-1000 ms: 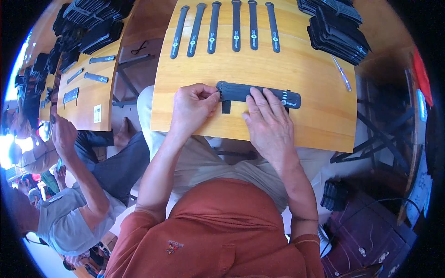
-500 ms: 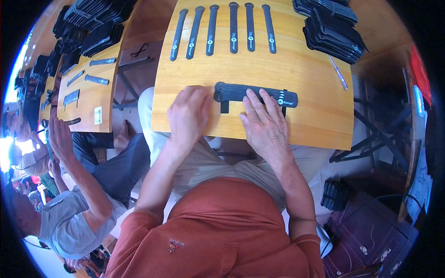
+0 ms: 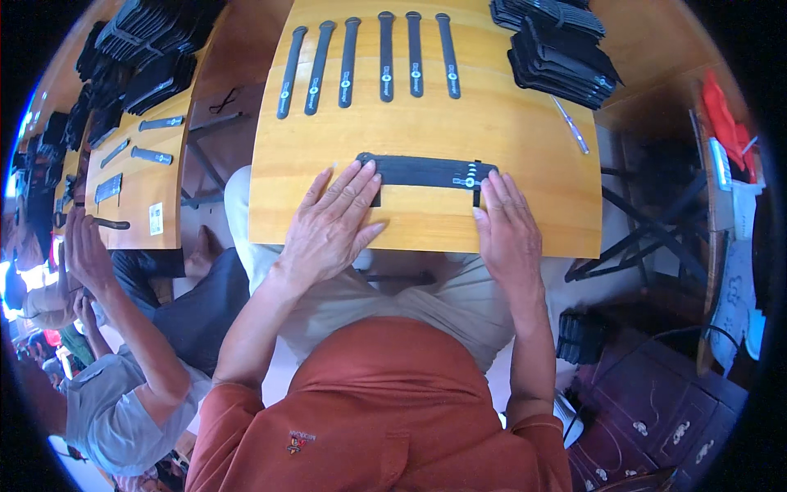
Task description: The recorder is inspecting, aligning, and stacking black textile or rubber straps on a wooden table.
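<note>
1. Near the front edge of the wooden surface (image 3: 525,139) a black strap (image 3: 422,170) lies flat, running left to right, with a small buckle-like piece at its right end.
2. The left hand (image 3: 328,225) lies open, palm down, fingers spread; its fingertips press on the strap's left end without gripping it.
3. The right hand (image 3: 508,234) is likewise flat and open, fingertips touching the strap's right end just below the buckle piece. Neither hand closes around anything.
4. To do this well, I judge the pressure should stay even at both ends, so the strap lies straight and parallel to the front edge, with no bow in the middle.
5. Fingertips should stay off the buckle piece itself, so it does not twist.
6. Along the back edge six finished straps (image 3: 369,61) lie side by side, well apart from the hands; matching their straightness seems a fair guide.
7. At the back right corner sits a black stack (image 3: 561,49), with a thin tool (image 3: 570,125) just below it.
</note>
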Demonstrator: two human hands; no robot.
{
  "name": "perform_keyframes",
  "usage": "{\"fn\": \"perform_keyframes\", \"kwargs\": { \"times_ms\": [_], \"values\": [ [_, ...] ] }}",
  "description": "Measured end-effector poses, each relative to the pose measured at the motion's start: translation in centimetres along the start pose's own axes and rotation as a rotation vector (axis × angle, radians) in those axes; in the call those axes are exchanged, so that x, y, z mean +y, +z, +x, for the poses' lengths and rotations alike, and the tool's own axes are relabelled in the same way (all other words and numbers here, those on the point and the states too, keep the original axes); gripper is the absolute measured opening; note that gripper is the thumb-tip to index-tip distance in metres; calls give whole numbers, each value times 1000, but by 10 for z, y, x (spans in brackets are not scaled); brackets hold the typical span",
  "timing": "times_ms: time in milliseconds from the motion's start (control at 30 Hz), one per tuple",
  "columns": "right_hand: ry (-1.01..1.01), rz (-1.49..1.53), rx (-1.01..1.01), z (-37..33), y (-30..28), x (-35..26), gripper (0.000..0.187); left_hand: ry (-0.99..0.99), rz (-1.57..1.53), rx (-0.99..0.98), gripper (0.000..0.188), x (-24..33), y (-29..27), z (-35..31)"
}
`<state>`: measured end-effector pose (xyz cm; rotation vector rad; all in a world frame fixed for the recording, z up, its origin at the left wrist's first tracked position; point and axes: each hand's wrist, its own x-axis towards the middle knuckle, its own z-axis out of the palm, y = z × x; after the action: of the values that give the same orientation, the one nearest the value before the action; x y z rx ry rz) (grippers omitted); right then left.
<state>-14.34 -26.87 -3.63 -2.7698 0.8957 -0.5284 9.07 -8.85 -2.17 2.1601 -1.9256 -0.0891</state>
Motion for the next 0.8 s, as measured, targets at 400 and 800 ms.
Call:
{"fn": "perform_keyframes", "kwargs": {
  "times_ms": [400,800],
  "values": [
    [-93,-96,-9,23,-28,-3,35,-18,-63,16,64,-16,-12,-8],
    [-95,-121,39,146,33,0,35,-9,-86,107,59,-15,-6,-14]
  ]
}}
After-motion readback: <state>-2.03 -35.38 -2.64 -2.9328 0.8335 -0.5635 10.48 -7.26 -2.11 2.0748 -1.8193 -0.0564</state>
